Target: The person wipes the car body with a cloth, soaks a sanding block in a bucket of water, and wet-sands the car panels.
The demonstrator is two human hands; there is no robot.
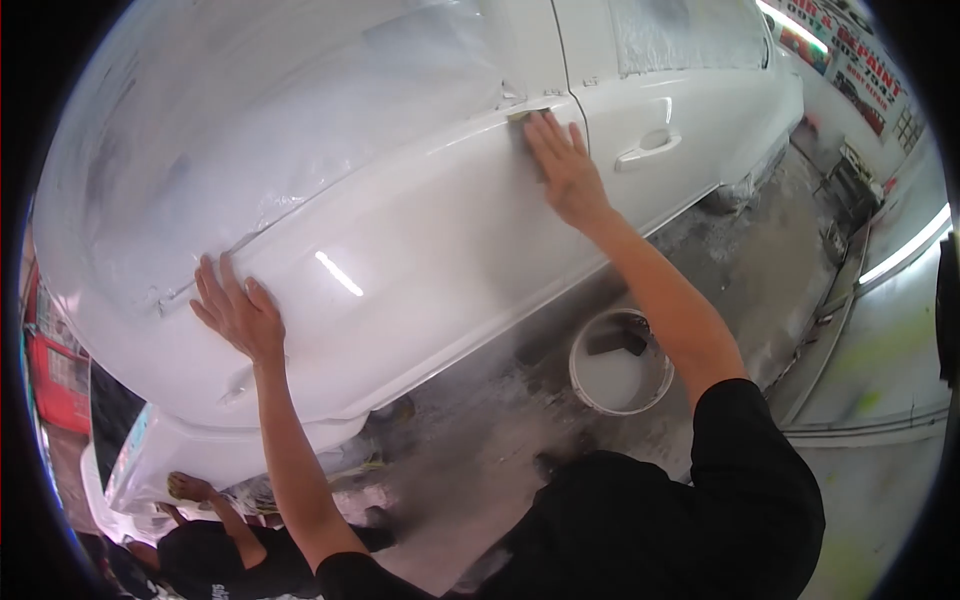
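Observation:
A white car body fills the upper view, its windows covered with clear plastic film. My right hand lies on the door panel near the door gap, fingers stretched over a dark, thin pad pressed against the surface. The pad's yellowish edge shows beside the fingertips. Further left, my left hand rests on the panel with fingers spread and holds nothing. To the right of my right hand is a door handle.
A white bucket with greyish liquid and a dark block stands on the floor below the car. At the lower left, another person in black works at the car's end. A wall banner hangs at the upper right.

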